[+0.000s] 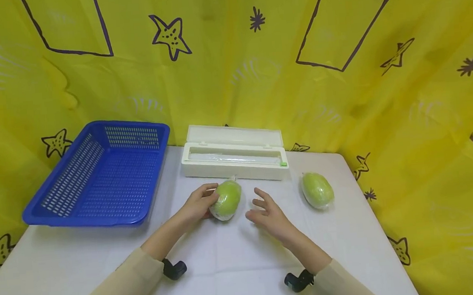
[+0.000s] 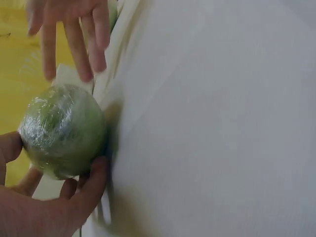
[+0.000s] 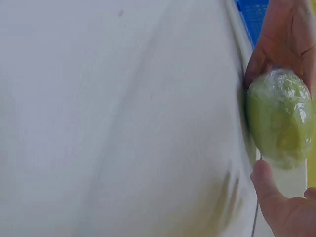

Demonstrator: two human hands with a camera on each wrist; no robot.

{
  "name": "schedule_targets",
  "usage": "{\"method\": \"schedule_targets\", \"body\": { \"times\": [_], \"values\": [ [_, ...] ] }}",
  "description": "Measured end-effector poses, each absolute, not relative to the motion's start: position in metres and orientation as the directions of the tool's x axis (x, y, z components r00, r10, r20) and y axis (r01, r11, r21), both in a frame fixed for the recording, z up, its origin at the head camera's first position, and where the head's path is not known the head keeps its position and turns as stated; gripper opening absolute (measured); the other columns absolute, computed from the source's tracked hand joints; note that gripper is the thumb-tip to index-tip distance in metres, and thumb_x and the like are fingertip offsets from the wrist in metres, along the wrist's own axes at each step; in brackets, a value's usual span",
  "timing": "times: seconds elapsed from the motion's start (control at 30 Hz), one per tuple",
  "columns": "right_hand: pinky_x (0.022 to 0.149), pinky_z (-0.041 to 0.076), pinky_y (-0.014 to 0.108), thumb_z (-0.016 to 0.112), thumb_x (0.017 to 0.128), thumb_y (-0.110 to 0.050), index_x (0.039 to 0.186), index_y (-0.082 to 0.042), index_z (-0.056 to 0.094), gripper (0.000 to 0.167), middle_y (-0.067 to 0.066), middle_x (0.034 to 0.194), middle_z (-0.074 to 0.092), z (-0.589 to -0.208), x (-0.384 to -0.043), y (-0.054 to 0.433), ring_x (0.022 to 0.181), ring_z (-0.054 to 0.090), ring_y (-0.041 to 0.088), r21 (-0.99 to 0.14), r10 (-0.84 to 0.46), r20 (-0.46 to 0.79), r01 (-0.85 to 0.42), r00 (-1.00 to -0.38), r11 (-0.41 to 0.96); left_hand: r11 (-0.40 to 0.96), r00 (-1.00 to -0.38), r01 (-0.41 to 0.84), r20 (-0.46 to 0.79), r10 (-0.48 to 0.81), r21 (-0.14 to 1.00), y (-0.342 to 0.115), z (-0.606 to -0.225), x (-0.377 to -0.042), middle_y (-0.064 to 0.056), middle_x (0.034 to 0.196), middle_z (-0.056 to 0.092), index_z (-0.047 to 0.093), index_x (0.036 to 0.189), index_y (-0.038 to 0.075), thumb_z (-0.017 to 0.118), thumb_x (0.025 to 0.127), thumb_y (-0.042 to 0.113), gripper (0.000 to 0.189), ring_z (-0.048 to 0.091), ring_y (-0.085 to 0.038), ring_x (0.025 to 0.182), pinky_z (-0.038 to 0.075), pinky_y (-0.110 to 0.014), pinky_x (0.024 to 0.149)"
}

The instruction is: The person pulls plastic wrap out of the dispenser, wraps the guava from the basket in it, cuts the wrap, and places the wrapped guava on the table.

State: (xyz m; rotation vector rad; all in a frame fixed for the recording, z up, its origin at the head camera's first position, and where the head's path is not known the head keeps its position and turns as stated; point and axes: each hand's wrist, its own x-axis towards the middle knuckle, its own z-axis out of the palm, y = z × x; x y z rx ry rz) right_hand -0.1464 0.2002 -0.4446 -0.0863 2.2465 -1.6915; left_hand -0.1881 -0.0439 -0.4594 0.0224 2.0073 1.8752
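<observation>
In the head view my left hand (image 1: 198, 203) grips the left side of a green oval fruit (image 1: 227, 199) wrapped in clear plastic film. Its thumb and fingers curl round the fruit in the left wrist view, where the wrapped fruit (image 2: 64, 131) looks glossy and creased. Just to the right, my right hand (image 1: 270, 216) is held with fingers spread and nothing in it, apart from the fruit. A second film-wrapped green fruit (image 1: 317, 190) lies on the table farther right.
A blue plastic basket (image 1: 96, 218) stands at the left of the white table (image 1: 231, 291). Behind the hands is a white cling film box (image 1: 234, 170), lid raised, with a roll inside. A yellow patterned curtain (image 1: 222, 74) hangs behind the table.
</observation>
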Motion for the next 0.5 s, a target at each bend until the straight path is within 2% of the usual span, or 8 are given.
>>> {"method": "schedule_targets", "body": {
  "times": [0.13, 0.2, 0.3, 0.37, 0.43, 0.5],
  "values": [
    [0.102, 0.050, 0.045, 0.064, 0.097, -0.019, 0.159, -0.012, 0.018, 0.078, 0.030, 0.154, 0.035, -0.449, -0.152, 0.190, 0.124, 0.057, 0.040, -0.960, -0.308, -0.266, 0.223, -0.913, 0.168, 0.096, -0.924, -0.226, -0.245, 0.292, 0.969, -0.033, -0.465, -0.183, -0.027, 0.148, 0.039, 0.041, 0.148, 0.016, 0.063, 0.099, 0.024, 0.054, 0.055, -0.040, 0.124, 0.059, -0.039, 0.083],
    [0.104, 0.048, 0.044, 0.065, 0.097, -0.021, 0.160, -0.012, 0.017, 0.080, 0.028, 0.155, 0.034, -0.451, -0.153, 0.185, 0.130, 0.053, 0.039, -0.961, -0.319, -0.264, 0.222, -0.910, 0.162, 0.111, -0.930, -0.195, -0.220, 0.296, 0.974, -0.028, -0.467, -0.179, -0.025, 0.146, 0.040, 0.038, 0.149, 0.020, 0.067, 0.097, 0.026, 0.060, 0.058, -0.036, 0.120, 0.058, -0.036, 0.081],
    [0.110, 0.041, 0.046, 0.065, 0.097, -0.025, 0.161, -0.012, 0.012, 0.084, 0.024, 0.161, 0.024, -0.455, -0.152, 0.179, 0.141, 0.040, 0.040, -0.963, -0.333, -0.254, 0.204, -0.908, 0.176, 0.177, -0.937, -0.139, -0.188, 0.295, 0.974, -0.022, -0.470, -0.173, -0.022, 0.143, 0.037, 0.030, 0.152, 0.023, 0.073, 0.092, 0.031, 0.074, 0.058, -0.034, 0.116, 0.056, -0.034, 0.079],
    [0.112, 0.036, 0.049, 0.067, 0.096, -0.027, 0.161, -0.014, 0.011, 0.087, 0.023, 0.163, 0.019, -0.456, -0.150, 0.176, 0.144, 0.032, 0.041, -0.964, -0.325, -0.248, 0.197, -0.913, 0.181, 0.222, -0.946, -0.120, -0.179, 0.271, 0.968, -0.018, -0.469, -0.170, -0.023, 0.143, 0.033, 0.023, 0.155, 0.024, 0.077, 0.088, 0.034, 0.086, 0.056, -0.036, 0.117, 0.056, -0.034, 0.080],
    [0.113, 0.035, 0.051, 0.068, 0.095, -0.027, 0.161, -0.015, 0.011, 0.088, 0.023, 0.163, 0.018, -0.456, -0.150, 0.175, 0.144, 0.032, 0.043, -0.966, -0.321, -0.246, 0.202, -0.915, 0.163, 0.244, -0.945, -0.114, -0.181, 0.273, 0.963, -0.017, -0.469, -0.169, -0.026, 0.143, 0.034, 0.017, 0.158, 0.024, 0.078, 0.087, 0.034, 0.094, 0.055, -0.040, 0.118, 0.057, -0.036, 0.079],
    [0.112, 0.036, 0.053, 0.071, 0.093, -0.026, 0.161, -0.019, 0.013, 0.089, 0.024, 0.161, 0.024, -0.457, -0.149, 0.175, 0.142, 0.036, 0.043, -0.965, -0.296, -0.251, 0.215, -0.922, 0.149, 0.240, -0.939, -0.120, -0.189, 0.289, 0.963, -0.017, -0.469, -0.170, -0.025, 0.144, 0.038, 0.017, 0.159, 0.025, 0.075, 0.090, 0.035, 0.091, 0.056, -0.039, 0.119, 0.057, -0.036, 0.080]
  ]
}}
